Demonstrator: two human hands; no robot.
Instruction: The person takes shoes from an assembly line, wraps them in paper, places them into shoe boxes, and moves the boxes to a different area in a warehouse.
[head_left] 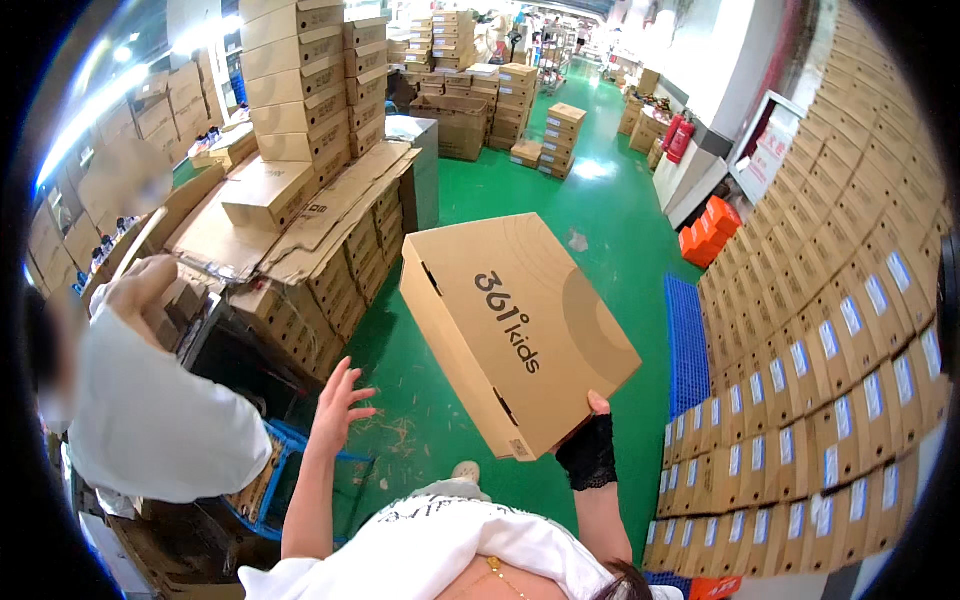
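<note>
A brown cardboard shoebox (510, 330) with a dark printed lid is held up in front of me, tilted. My right hand (587, 445), in a black lace fingerless cuff, grips its near right corner; the thumb lies on the lid and the other fingers are hidden beneath. My left hand (340, 405) is off to the left of the box, apart from it, with bare fingers spread and nothing in them.
A wall of stacked shoeboxes (790, 400) lines the right, beside a blue plastic pallet (686, 345). At left, a person in a white shirt (160, 410) sits near a cardboard-covered bench (320, 225) bearing box stacks. Orange boxes (710, 230) and fire extinguishers (679, 138) stand farther off.
</note>
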